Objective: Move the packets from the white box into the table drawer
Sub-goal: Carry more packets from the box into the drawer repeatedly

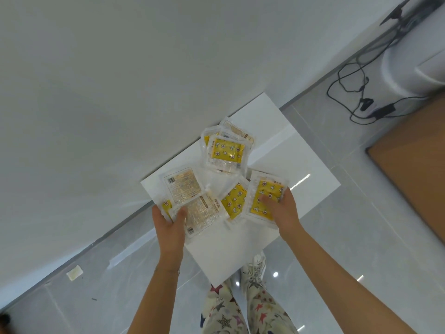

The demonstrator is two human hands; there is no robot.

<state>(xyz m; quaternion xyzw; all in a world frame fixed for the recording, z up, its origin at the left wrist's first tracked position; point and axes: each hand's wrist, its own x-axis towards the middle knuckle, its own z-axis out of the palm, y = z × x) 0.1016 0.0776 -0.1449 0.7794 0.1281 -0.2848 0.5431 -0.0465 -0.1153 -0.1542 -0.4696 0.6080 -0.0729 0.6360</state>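
My left hand (pixel 168 225) pinches pale packets (pixel 197 213) at the white panel's (pixel 301 160) near edge. The right hand (pixel 284 210) grips a yellow packet (pixel 265 198). The loose stack (pixel 225 150) lies beyond, nearer the right, I judge.

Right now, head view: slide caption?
Over the open drawer, left hand grips packets, right hand holds a yellow packet.

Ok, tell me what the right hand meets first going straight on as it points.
Probably the stack of packets ahead of the right hand and its held packet, though depth is unclear.
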